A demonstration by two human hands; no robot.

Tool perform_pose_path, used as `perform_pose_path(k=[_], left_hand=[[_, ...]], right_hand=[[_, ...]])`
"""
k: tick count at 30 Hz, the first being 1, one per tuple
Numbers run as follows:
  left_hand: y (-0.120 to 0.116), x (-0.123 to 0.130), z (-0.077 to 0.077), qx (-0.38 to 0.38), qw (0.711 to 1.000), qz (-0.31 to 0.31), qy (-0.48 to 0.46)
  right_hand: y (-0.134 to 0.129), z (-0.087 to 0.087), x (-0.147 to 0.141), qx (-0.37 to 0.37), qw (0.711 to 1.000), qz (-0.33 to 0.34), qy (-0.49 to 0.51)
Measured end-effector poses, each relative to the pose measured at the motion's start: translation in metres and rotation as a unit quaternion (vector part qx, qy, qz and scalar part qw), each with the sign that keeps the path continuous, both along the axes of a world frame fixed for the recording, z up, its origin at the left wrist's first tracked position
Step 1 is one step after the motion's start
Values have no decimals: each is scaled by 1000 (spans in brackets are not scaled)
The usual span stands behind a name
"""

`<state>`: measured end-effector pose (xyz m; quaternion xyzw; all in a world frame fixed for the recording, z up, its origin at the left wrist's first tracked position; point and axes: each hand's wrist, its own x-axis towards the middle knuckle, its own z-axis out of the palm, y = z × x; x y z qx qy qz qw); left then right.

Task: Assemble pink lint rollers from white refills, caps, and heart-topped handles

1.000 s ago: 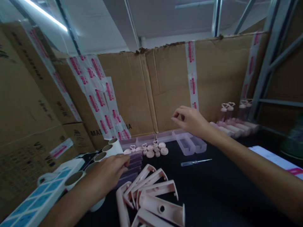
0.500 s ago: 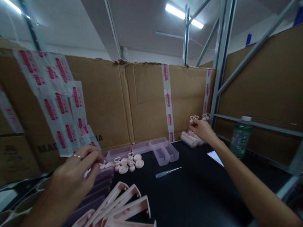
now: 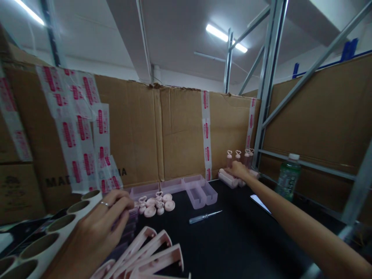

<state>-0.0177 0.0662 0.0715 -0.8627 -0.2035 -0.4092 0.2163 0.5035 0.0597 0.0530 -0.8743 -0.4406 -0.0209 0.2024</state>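
My left hand [image 3: 100, 223] is over a stack of translucent purple trays [image 3: 128, 228], fingers curled together; what they hold, if anything, is hidden. Just right of it lie pink round caps [image 3: 150, 211] and pink heart-topped pieces [image 3: 159, 201]. My right hand [image 3: 240, 170] reaches to the back right, its fingers closed by the pink tubes lying there [image 3: 228, 179]; its fingertips are too small to make out a held thing. Behind it stand several heart-topped tubes [image 3: 229, 157]. Pink half-shells [image 3: 157, 255] are piled at the front.
Pale purple divided trays [image 3: 200, 193] sit along the cardboard wall [image 3: 183, 131]. A clear-handled screwdriver [image 3: 205, 217] lies on the black table [image 3: 229, 240]. At right are a phone [image 3: 260, 203] and a green bottle [image 3: 288, 176]. Cardboard tubes [image 3: 61, 223] stand at left.
My right hand has moved down and slightly left, from the heart tops to the lying tubes. More heart tops now show. The view has shifted, showing more cardboard tubes at left.
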Motion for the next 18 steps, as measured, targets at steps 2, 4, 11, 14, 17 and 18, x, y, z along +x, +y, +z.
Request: perform_pose_path(k=[2,4,11,14,17,18], left_hand=[[-3,2,0,0,1000,-14,3],[-8,4,1,-8,1000,-24,-1],[-27,14,6,-7,997,-54,-58],[-36,19,6,-110,985,-65,-115],[-45,27,6,-327,924,-83,-181],[-47,29,6,-408,884,-101,-202]], right_hand=[[3,-2,-8,10,1000,0,9],[3,-1,-16,24,999,3,21],[-14,38,-43,131,986,32,101],[-27,64,-69,195,962,96,167],[-42,80,-115,251,917,195,242],[-47,82,-135,265,896,234,267]])
